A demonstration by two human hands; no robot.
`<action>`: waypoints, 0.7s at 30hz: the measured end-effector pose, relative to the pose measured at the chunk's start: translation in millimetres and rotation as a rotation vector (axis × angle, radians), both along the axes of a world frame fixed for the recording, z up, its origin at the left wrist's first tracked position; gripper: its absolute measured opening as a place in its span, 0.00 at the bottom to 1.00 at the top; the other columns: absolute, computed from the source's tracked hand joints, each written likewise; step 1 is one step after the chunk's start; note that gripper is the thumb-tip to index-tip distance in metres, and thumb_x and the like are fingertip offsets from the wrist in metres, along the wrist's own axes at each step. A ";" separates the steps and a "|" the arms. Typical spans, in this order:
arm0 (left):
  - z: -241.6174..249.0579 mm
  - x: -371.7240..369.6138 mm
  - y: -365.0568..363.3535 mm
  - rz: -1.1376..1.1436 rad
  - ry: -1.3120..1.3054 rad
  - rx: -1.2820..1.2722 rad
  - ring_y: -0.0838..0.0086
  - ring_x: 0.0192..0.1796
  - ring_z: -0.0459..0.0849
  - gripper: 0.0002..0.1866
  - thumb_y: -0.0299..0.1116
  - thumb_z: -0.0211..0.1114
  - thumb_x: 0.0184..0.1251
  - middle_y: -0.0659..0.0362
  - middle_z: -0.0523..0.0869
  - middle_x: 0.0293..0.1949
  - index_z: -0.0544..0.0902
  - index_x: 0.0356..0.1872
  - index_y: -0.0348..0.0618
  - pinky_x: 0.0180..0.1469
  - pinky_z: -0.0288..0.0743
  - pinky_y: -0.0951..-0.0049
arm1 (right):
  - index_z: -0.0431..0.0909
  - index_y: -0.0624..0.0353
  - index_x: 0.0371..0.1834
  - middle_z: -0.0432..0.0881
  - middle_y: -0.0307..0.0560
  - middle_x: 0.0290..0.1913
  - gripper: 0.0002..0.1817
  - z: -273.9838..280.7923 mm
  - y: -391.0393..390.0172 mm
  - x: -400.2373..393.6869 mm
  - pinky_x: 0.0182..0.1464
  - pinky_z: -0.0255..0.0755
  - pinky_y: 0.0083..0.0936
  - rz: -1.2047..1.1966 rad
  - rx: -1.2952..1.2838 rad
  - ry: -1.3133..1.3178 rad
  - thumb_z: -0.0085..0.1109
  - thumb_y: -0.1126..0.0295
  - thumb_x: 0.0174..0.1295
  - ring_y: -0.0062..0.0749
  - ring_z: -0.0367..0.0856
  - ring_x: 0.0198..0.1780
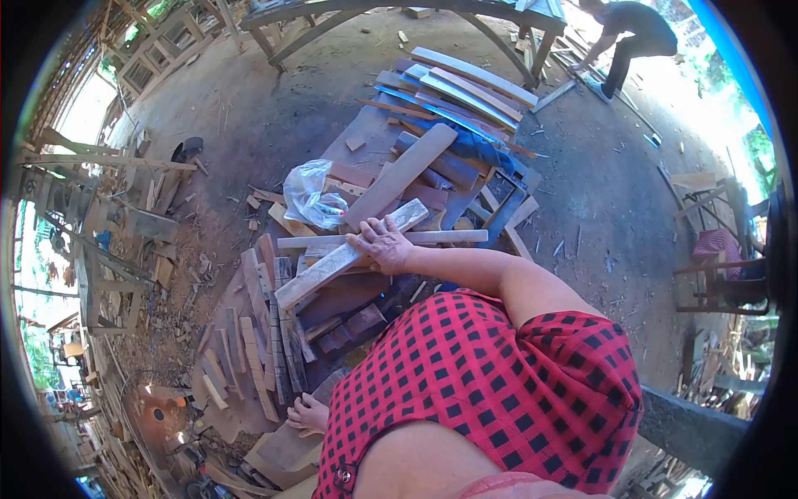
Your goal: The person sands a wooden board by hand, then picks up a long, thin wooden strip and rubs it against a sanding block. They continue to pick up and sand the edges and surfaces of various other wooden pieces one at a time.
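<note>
My right hand (384, 245) lies across a pale, rough wooden batten (320, 277), its fingers bent over the far edge. The batten slants over a thinner wooden strip (449, 237) on top of the wood pile. Just beyond my fingers, a wide brown plank (407, 175) points away from me. A clear plastic bag (312, 195) sits to the left of that plank. Low on the left, my left hand (308, 414) shows partly past my checked shirt. Its fingers are apart, close to several upright-lying wooden strips (258, 366), and no held thing shows.
Stacked planks (474, 87) lie at the pile's far end, beside a blue frame (505, 218). A wooden workbench (399, 7) stands at the back. A person (636, 37) bends down at the far right. A chair (723, 279) is at right; wood scraps litter the ground at left.
</note>
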State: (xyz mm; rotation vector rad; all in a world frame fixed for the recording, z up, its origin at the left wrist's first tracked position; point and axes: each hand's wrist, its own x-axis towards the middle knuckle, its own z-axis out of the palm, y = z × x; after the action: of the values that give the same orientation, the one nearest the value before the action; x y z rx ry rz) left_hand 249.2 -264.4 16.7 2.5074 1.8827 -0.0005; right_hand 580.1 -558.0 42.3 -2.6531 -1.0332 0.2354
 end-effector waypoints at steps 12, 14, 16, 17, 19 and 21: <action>-0.6 -1.0 -3.4 -0.011 -0.013 0.026 0.56 0.76 0.52 0.22 0.56 0.53 0.70 0.60 0.67 0.68 0.80 0.55 0.58 0.67 0.45 0.25 | 0.51 0.48 0.77 0.57 0.57 0.71 0.52 4.0 -2.1 -0.8 0.69 0.44 0.64 0.004 0.012 0.000 0.71 0.56 0.49 0.54 0.50 0.75; -0.6 -0.5 -3.7 -0.010 -0.011 0.029 0.56 0.76 0.52 0.22 0.56 0.54 0.70 0.60 0.68 0.67 0.80 0.55 0.58 0.66 0.45 0.25 | 0.51 0.48 0.77 0.58 0.57 0.70 0.52 4.4 -2.2 -0.9 0.69 0.44 0.64 0.004 0.009 -0.001 0.71 0.57 0.49 0.54 0.50 0.74; -0.8 -0.3 -3.1 -0.006 -0.006 0.034 0.56 0.76 0.52 0.22 0.56 0.54 0.70 0.60 0.68 0.67 0.81 0.55 0.57 0.66 0.46 0.24 | 0.51 0.48 0.77 0.58 0.57 0.70 0.52 2.9 -1.7 -1.0 0.69 0.44 0.64 0.005 0.007 0.000 0.71 0.57 0.49 0.54 0.50 0.74; -1.9 -0.2 -2.2 -0.004 -0.006 0.032 0.56 0.76 0.53 0.22 0.56 0.54 0.70 0.60 0.68 0.68 0.81 0.55 0.57 0.66 0.46 0.24 | 0.51 0.48 0.77 0.58 0.57 0.70 0.52 0.4 -1.5 -0.5 0.69 0.44 0.63 0.004 0.019 -0.001 0.71 0.57 0.48 0.54 0.50 0.74; -1.4 0.1 -1.3 0.001 -0.007 0.029 0.56 0.76 0.53 0.22 0.56 0.54 0.70 0.60 0.68 0.68 0.81 0.54 0.57 0.66 0.46 0.24 | 0.51 0.48 0.77 0.58 0.57 0.70 0.52 -0.9 -0.6 -0.3 0.69 0.43 0.63 0.005 0.032 -0.005 0.71 0.57 0.48 0.55 0.50 0.74; 0.9 0.3 -1.7 -0.007 -0.002 0.011 0.56 0.76 0.52 0.22 0.56 0.54 0.70 0.60 0.68 0.68 0.81 0.55 0.57 0.66 0.45 0.24 | 0.51 0.48 0.77 0.58 0.57 0.70 0.53 -0.9 -0.4 -0.2 0.70 0.43 0.63 0.004 0.026 -0.004 0.71 0.57 0.48 0.55 0.50 0.74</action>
State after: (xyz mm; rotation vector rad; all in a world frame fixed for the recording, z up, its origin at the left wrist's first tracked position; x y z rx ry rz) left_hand 249.4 -266.1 17.6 2.5199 1.8785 0.0122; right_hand 579.9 -558.3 41.4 -2.6298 -1.0354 0.2168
